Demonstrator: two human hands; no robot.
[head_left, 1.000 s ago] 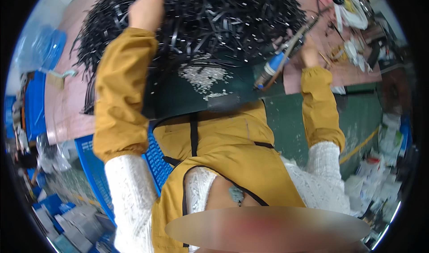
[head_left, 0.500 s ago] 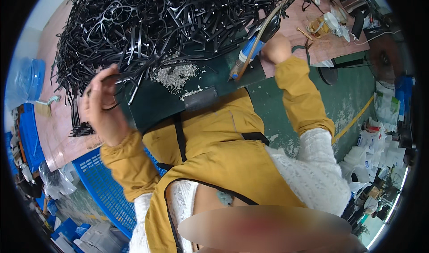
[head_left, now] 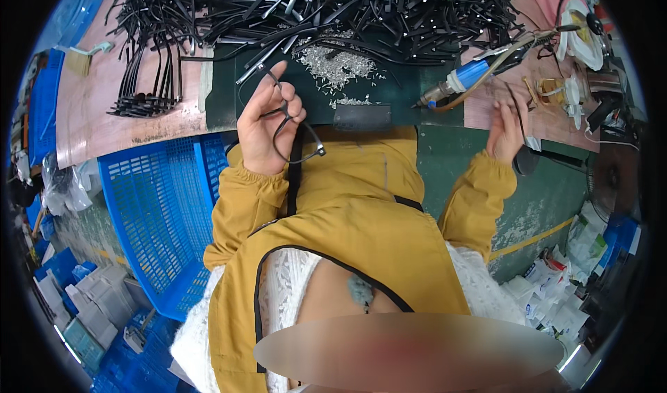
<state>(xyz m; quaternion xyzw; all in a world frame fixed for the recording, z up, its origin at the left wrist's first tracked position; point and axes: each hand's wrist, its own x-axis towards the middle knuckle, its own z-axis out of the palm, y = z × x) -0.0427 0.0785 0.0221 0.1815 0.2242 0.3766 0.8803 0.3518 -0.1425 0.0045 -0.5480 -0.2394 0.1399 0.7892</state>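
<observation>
Along the table's front edge (head_left: 167, 126), we are pinching a glasses frame (head_left: 285, 117) in our left hand (head_left: 265, 130) and a dark strip (head_left: 519, 112) in our right hand (head_left: 508, 128). Bags (head_left: 552, 296) are showing illegible print.

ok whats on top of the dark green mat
Small silvery pieces are scattered on the dark green mat, a dark flat piece sits at its near edge, and a heap of black parts covers its far side. Whatever lies beneath the heap is hidden.

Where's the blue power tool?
Head view, right side: the blue power tool crosses the right edge of the green mat, between the silver pieces and right hand.
</observation>
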